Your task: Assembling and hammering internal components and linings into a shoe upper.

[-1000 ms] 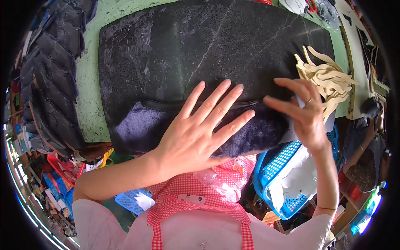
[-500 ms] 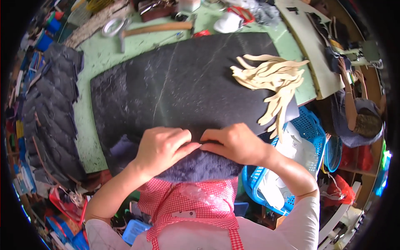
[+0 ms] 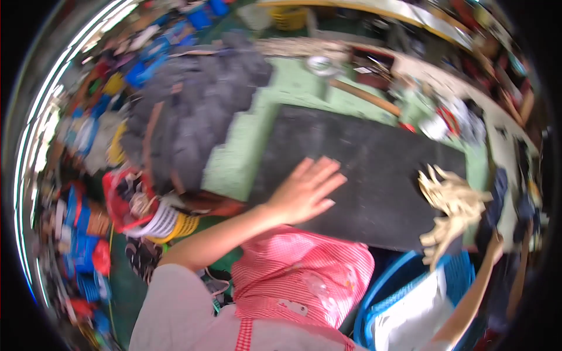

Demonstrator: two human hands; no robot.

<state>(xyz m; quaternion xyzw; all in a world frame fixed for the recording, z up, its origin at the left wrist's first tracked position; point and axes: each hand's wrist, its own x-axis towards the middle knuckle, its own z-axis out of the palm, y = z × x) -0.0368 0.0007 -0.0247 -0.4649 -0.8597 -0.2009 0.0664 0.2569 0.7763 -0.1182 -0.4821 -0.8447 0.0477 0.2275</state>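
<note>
Green tabletop carries a black mat; the left hand lies flat on it, fingers spread, holding nothing. Right hand near pale strips, its grip unclear.

Left hand flat, fingers spread

A large black sheet with a dull, faintly speckled surface lies flat on the green worktop, directly under the left hand, whose spread palm presses its near left part. It stretches away to the right of that hand, its near edge overhanging the worktop toward the person.
</note>
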